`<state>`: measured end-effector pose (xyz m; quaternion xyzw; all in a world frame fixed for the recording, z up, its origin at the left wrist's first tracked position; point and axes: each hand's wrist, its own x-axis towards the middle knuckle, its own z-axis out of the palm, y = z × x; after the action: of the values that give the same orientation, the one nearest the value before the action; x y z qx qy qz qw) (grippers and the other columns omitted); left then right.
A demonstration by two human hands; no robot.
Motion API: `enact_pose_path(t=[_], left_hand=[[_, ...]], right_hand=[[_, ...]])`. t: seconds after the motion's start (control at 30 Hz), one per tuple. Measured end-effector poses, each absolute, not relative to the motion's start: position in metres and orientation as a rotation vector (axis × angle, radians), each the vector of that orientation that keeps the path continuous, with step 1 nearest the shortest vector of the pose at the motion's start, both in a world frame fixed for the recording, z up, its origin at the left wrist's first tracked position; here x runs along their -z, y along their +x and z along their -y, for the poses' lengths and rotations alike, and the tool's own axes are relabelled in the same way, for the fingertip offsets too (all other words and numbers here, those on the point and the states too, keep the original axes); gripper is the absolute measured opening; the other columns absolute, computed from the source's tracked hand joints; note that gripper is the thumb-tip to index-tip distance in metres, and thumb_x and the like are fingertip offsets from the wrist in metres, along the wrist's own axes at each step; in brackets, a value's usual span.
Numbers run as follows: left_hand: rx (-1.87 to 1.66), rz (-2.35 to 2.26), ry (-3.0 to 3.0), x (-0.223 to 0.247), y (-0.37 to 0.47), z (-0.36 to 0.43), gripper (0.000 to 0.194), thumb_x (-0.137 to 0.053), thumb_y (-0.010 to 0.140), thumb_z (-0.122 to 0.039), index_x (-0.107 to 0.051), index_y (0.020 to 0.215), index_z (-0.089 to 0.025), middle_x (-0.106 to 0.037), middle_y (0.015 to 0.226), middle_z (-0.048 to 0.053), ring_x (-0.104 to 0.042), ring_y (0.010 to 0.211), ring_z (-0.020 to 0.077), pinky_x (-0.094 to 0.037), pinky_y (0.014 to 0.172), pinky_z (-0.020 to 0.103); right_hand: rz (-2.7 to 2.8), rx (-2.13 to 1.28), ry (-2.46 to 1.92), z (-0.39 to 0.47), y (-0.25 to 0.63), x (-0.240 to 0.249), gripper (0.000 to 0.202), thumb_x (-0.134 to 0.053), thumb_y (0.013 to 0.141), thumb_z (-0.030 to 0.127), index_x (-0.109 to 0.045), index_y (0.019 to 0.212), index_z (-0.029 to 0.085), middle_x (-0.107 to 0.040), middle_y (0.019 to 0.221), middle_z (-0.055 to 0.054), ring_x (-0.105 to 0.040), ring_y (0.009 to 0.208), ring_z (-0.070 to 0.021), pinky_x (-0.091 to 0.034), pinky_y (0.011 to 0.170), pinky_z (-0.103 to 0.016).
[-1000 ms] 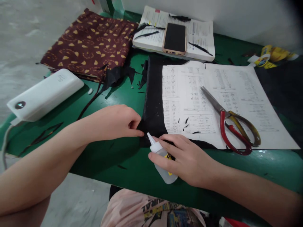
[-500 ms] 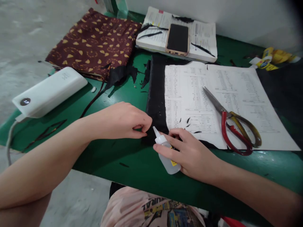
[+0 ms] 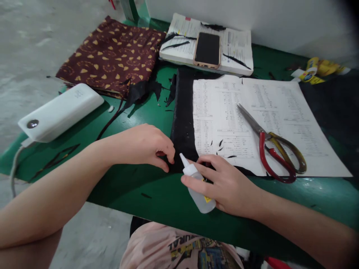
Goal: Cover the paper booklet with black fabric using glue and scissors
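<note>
My right hand (image 3: 227, 185) is wrapped round a small translucent glue bottle (image 3: 200, 194) with a white cone nozzle and a yellow label. The nozzle points up and to the left, toward my other hand. At the lower left corner of a black sheet (image 3: 183, 123) hovers my left hand (image 3: 148, 145), fingers curled and thumb a little apart from them, with nothing visible between. Whether its fingertips touch the sheet I cannot tell. A printed white paper (image 3: 224, 108) lies over the black sheet, and scissors (image 3: 265, 136) with red and olive handles rest on the paper.
At the back, a phone (image 3: 207, 49) lies on an open book (image 3: 238, 41) among black scraps. A brown patterned cloth (image 3: 112, 56) is at the back left, a white power bank (image 3: 61, 112) with a cable in front of it. Yellow tubes (image 3: 311, 71) lie back right on the green table (image 3: 117, 194).
My left thumb has moved away from the fingertips, and that hand has shifted slightly left. The glue bottle is still in my right hand, a little lower. The whole view has shifted slightly.
</note>
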<state>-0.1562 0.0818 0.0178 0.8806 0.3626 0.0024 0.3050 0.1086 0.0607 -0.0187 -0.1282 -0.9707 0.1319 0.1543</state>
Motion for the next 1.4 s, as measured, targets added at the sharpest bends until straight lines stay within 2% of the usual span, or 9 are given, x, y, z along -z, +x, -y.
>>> enact_pose_path(t=[0.43,0.6,0.77,0.9,1.07,1.17,1.23,1.3,1.4], left_hand=[[0.121,-0.988,2.682,-0.022,-0.159,-0.071,0.019,-0.068,0.085,-0.038,-0.071,0.077,-0.021,-0.071,0.073,-0.001,-0.061,0.069,0.0161,-0.026,0.057,0.03],[0.131,-1.048,2.607,-0.024,-0.161,-0.074,0.022,-0.069,0.082,-0.045,-0.071,0.074,-0.025,-0.069,0.068,-0.003,-0.06,0.066,0.0147,-0.028,0.057,0.03],[-0.046,-1.294,2.659,-0.026,-0.165,-0.078,0.051,-0.042,0.095,-0.048,-0.049,0.053,-0.019,-0.052,0.053,0.001,-0.046,0.054,0.0138,-0.023,0.055,0.032],[-0.159,-1.546,2.704,-0.025,-0.167,-0.08,0.051,-0.032,0.098,-0.043,-0.037,0.053,-0.02,-0.043,0.052,0.001,-0.041,0.053,0.0149,-0.022,0.054,0.032],[-0.27,-1.637,2.726,-0.02,-0.165,-0.081,0.05,-0.034,0.098,-0.039,-0.04,0.053,-0.019,-0.047,0.052,0.0,-0.044,0.052,0.0135,-0.025,0.051,0.03],[-0.45,-1.552,2.795,-0.014,-0.159,-0.08,0.041,-0.041,0.097,-0.035,-0.057,0.063,-0.019,-0.06,0.06,0.0,-0.054,0.056,0.0131,-0.032,0.053,0.028],[-0.562,-1.388,2.862,-0.009,-0.153,-0.077,0.029,-0.046,0.096,-0.032,-0.066,0.078,-0.02,-0.068,0.068,0.0,-0.06,0.062,0.0129,-0.039,0.058,0.026],[-0.583,-1.197,2.933,-0.004,-0.145,-0.074,0.021,-0.05,0.095,-0.031,-0.069,0.091,-0.022,-0.071,0.074,-0.001,-0.063,0.066,0.013,-0.043,0.062,0.027],[-0.511,-0.962,3.014,0.003,-0.136,-0.071,0.019,-0.052,0.095,-0.03,-0.067,0.102,-0.023,-0.071,0.076,0.0,-0.062,0.069,0.0136,-0.043,0.062,0.027]], right_hand=[[2.849,-0.298,-0.348,-0.059,0.109,0.018,0.045,-0.05,0.084,0.009,-0.055,0.126,0.025,-0.057,0.134,-0.013,-0.052,0.107,-0.0307,-0.048,0.083,-0.046],[2.784,-0.268,-0.31,-0.059,0.109,0.017,0.042,-0.05,0.084,0.009,-0.054,0.125,0.022,-0.062,0.123,-0.015,-0.056,0.107,-0.0285,-0.05,0.083,-0.045],[2.575,-0.232,-0.272,-0.058,0.118,0.014,0.04,-0.058,0.086,0.014,-0.051,0.125,0.017,-0.069,0.107,-0.016,-0.059,0.114,-0.0275,-0.052,0.086,-0.046],[2.412,-0.187,-0.41,-0.056,0.131,0.008,0.053,-0.062,0.081,0.008,-0.047,0.13,0.02,-0.068,0.111,-0.016,-0.061,0.108,-0.0276,-0.052,0.086,-0.05],[2.266,-0.254,-0.707,-0.056,0.159,0.002,0.076,-0.07,0.073,0.008,-0.04,0.14,0.029,-0.062,0.122,-0.014,-0.062,0.107,-0.0333,-0.051,0.085,-0.058],[2.109,-0.35,-0.821,-0.064,0.183,0.006,0.076,-0.07,0.072,0.01,-0.042,0.14,0.03,-0.061,0.124,-0.013,-0.06,0.113,-0.0364,-0.048,0.091,-0.062],[2.0,-0.303,-0.819,-0.076,0.2,0.009,0.075,-0.07,0.071,0.013,-0.044,0.14,0.027,-0.06,0.126,-0.013,-0.063,0.109,-0.0362,-0.051,0.088,-0.059],[1.906,-0.182,-0.855,-0.089,0.218,0.011,0.073,-0.071,0.071,0.016,-0.046,0.139,0.025,-0.06,0.126,-0.014,-0.066,0.102,-0.035,-0.053,0.087,-0.054],[1.944,-0.02,-1.055,-0.108,0.243,0.01,0.067,-0.067,0.078,0.02,-0.044,0.142,0.024,-0.059,0.129,-0.016,-0.062,0.109,-0.0359,-0.047,0.095,-0.048]])
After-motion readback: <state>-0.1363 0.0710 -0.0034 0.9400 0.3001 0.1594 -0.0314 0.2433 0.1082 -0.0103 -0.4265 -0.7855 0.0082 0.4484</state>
